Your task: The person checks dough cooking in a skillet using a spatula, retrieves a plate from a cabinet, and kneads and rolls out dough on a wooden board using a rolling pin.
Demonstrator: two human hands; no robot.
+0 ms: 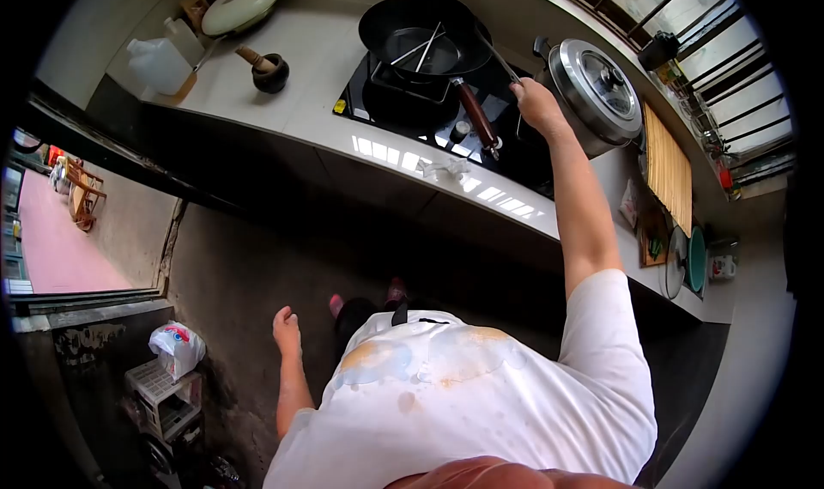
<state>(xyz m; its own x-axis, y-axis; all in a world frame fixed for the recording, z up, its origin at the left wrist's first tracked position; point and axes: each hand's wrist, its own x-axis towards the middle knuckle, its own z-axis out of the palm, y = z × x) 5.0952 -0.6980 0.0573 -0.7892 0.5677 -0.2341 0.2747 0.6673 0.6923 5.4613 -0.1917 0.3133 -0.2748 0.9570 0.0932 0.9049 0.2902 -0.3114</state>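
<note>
My right hand (539, 107) is closed around the handle of a spatula (495, 53), whose dark blade rests inside a black wok (382, 34). Two pale thin sticks (421, 53) lie crossed in the wok. Its brown handle (475, 115) points toward me over the black cooktop (360, 94). Just right of this hand stands a large steel pot (571, 85) with a glass-centred lid (608, 77). My left hand (286, 328) hangs low at my side, away from the counter, its fingers curled with no object visible in them.
Left along the counter are a mortar with pestle (269, 74), a plastic jug (159, 66) and a pale lid (242, 6). A crumpled tissue (444, 170) lies at the front edge. A bamboo mat (668, 167) and green basin (695, 257) are right. A bagged stool (163, 382) stands behind left.
</note>
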